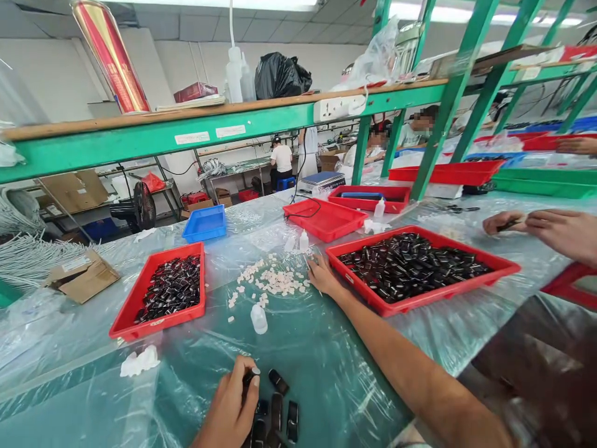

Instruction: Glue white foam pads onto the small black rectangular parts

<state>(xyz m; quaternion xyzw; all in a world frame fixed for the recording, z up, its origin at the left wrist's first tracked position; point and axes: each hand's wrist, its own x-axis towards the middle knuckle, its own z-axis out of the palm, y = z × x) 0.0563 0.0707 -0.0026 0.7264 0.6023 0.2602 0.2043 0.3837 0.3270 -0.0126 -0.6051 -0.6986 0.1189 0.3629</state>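
Near the bottom edge, my left hand (233, 401) pinches a small black piece (250, 376) with a pale end. Several larger black pieces (277, 410) lie on the plastic-covered table just right of it. Further forward, my right hand (321, 275) reaches to the right edge of a scattered pile of small cream pieces (280, 280). A thin, pale item shows at its fingers, too small to identify. Between the hands and toward the left stands a translucent bottle (259, 318). The right hand is beside a red tray (501, 269) heaped with black pieces.
Another red tray (198, 302) of black parts sits left, near a blue tray (205, 224) and torn cardboard (86, 277). White crumpled tissue (140, 361) lies front left. A red tray (326, 221) and small bottle (304, 240) are ahead. Another person's hands (555, 230) work at right.
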